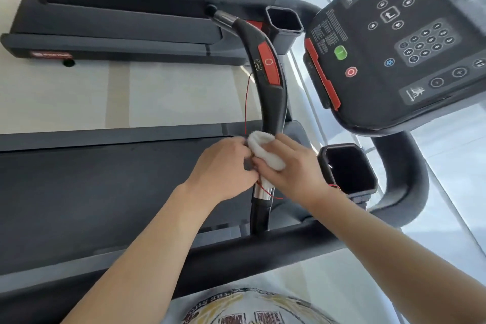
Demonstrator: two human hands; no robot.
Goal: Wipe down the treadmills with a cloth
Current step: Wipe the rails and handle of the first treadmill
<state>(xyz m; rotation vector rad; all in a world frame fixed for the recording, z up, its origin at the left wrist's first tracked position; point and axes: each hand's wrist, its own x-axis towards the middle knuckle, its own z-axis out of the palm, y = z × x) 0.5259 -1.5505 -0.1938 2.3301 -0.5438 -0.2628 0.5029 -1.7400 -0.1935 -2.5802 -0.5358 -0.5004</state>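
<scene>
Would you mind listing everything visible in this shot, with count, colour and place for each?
white cloth: one, white, wrapped on the handlebar between both hands
handlebar: one, black with a red stop panel, curving up from centre
red cord: one, thin, red, hanging beside the handlebar
console: one, dark with green and red buttons, upper right
cup holders: two, dark, one above and one right of the hands
running belt: one, black, left of centre
second treadmill: one, dark grey, top left
left hand: one, gripping the cloth
right hand: one, gripping the cloth
</scene>
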